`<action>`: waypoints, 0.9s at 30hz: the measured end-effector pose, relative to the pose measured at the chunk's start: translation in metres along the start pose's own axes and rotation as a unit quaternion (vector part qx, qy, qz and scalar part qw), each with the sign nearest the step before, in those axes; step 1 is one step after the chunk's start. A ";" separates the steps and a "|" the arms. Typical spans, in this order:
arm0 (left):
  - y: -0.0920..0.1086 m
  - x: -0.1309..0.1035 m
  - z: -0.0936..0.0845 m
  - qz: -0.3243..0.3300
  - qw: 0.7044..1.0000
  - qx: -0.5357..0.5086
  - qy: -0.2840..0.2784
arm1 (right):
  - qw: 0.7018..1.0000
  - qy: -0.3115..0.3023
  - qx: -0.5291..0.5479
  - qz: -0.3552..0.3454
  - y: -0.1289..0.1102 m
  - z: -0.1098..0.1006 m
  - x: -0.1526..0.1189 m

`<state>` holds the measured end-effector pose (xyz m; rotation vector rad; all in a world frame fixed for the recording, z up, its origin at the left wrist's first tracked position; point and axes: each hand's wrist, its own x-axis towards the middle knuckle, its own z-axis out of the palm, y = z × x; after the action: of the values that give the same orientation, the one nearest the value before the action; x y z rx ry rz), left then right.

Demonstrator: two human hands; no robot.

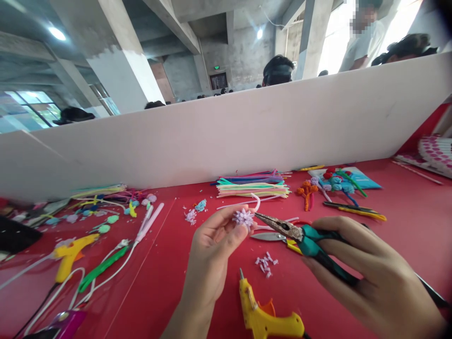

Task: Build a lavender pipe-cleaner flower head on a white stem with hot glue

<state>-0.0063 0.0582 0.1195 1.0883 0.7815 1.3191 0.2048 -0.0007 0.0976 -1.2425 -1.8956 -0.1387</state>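
Between the thumb and fingers of my left hand [212, 249] is a small lilac pipe-cleaner flower [243, 217] with many short petals. A pale curved stem [257, 203] rises beside it. My right hand [374, 268] grips the teal and black handles of long-nose pliers [282, 227]. Their tips are close to the flower's right side; whether they touch it I cannot tell. Scissors [270, 237] with a yellow handle lie beneath the pliers. Short lilac pieces [265, 264] are scattered on the red table below. Nearest me lies a yellow glue gun [257, 313], nozzle pointing away.
Bundled coloured pipe cleaners [252, 186] lie against the white partition [226, 132]. To the left are another yellow glue gun [72, 254], a green stick-shaped tool [106, 268] and white cables. Finished pipe-cleaner pieces [339, 181] and yellow-handled tweezers [356, 211] lie at right. People are beyond the partition.
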 end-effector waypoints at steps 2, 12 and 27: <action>0.000 -0.001 0.001 0.013 0.999 0.027 0.015 | 1.000 -0.003 -0.002 -0.003 0.000 -0.001 -0.001; 0.000 -0.001 0.003 0.034 0.998 0.047 0.012 | 0.999 -0.033 0.007 0.005 0.001 0.001 -0.001; -0.003 -0.002 0.002 0.031 0.999 0.043 0.011 | 0.999 -0.026 0.021 0.012 -0.001 0.002 0.001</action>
<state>-0.0034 0.0560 0.1177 1.1750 0.8341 1.3619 0.2023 0.0003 0.0975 -1.2504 -1.9180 -0.0552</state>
